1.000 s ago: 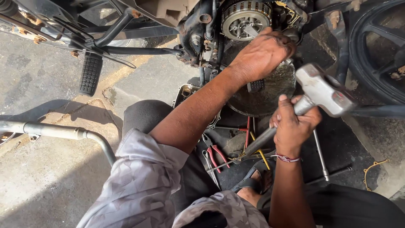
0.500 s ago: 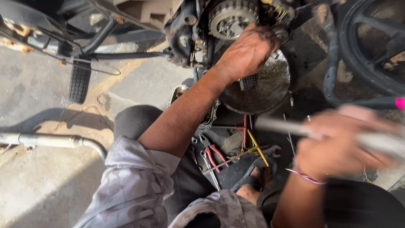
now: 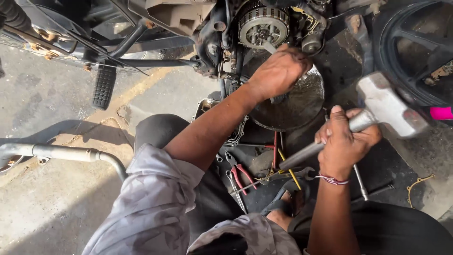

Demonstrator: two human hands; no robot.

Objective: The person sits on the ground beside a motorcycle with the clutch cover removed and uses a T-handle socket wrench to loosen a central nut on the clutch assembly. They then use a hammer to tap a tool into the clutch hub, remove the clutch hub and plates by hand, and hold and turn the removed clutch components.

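No packages, signs or screens are in view at this roadside motorcycle repair — the one candidate for a label is a small bright pink rectangular tag (image 3: 441, 113) at the right edge of the frame, lying against the black rear wheel (image 3: 415, 47) — whether it carries any marking cannot be told.

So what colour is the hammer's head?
Silvery grey metal; the hammer shows best in the head view.

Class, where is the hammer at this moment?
In the head view the hammer is at right, gripped by the right hand, its head raised beside the black wheel.
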